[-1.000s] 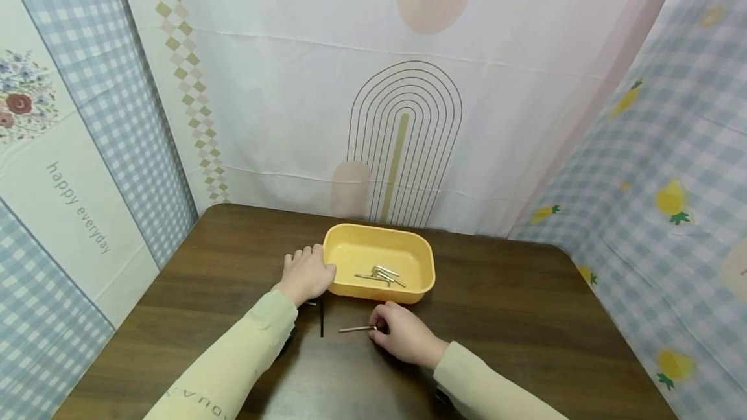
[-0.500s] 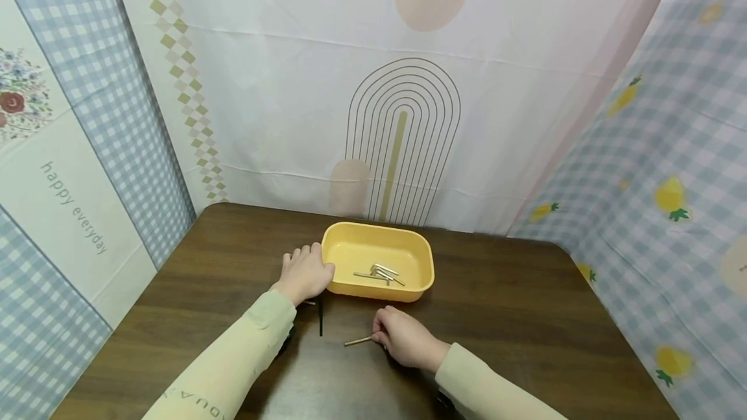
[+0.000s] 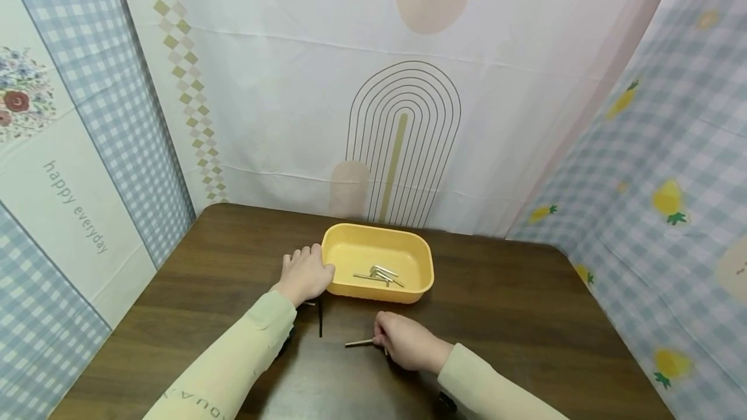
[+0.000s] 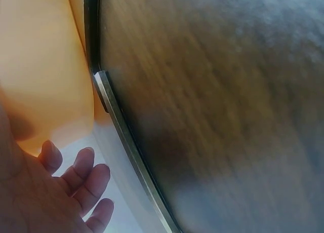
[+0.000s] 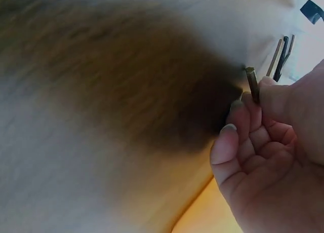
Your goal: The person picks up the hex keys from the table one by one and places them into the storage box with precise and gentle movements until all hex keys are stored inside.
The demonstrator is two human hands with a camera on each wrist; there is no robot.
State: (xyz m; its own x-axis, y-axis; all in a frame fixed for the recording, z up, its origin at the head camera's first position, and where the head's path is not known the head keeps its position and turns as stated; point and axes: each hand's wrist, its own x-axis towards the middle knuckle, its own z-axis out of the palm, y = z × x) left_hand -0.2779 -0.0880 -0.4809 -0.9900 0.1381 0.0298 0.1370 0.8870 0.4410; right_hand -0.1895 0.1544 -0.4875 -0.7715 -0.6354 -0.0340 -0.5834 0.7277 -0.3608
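Note:
My right hand point(image 3: 411, 341) pinches an L-shaped metal hex key point(image 3: 358, 343) just above the table; its long arm points left. In the right wrist view, the thumb and fingers close on that hex key point(image 5: 252, 84). Before it stands a yellow plastic bin point(image 3: 378, 291) with several silver hex keys point(image 3: 380, 275) heaped inside. My left hand point(image 3: 305, 273) rests against the bin's left end, fingers relaxed and spread in the left wrist view. Under that wrist lie a black hex key point(image 4: 92, 35) and a metal hex key point(image 4: 132, 147), partly hidden in the head view.
The dark wooden table point(image 3: 525, 329) reaches back to a white patterned curtain point(image 3: 280, 102). Checked cloth hangs at both sides. Beyond the right hand, the right wrist view shows more hex keys point(image 5: 275, 57) on the table.
My right hand has drawn slightly nearer to me, away from the bin, and the hex key's hold and angle have shifted in its fingers. The left hand and the bin stay put.

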